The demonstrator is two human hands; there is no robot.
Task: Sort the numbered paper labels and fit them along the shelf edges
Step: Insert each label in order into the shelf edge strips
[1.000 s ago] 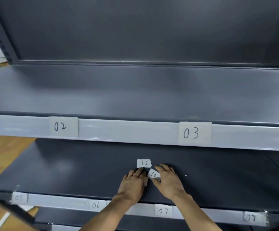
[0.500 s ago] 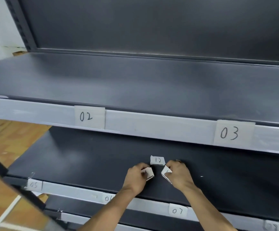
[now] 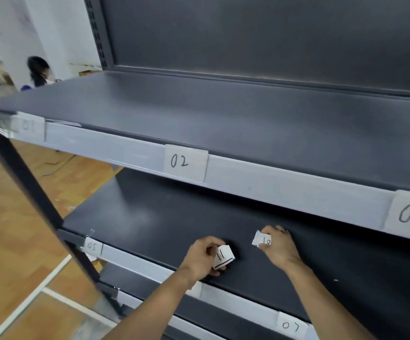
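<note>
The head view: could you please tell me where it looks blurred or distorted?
Head view: the 01 label at left is smeared; the 02 label reads sharply; the upper shelf edge runs tilted across the frame; a faint sheen lies on the lower shelf.

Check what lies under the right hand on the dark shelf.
The right hand pinches a paper label marked 10 over the dark shelf. Its palm and fingers cover the spot beneath, so any further labels there cannot be seen.
</note>
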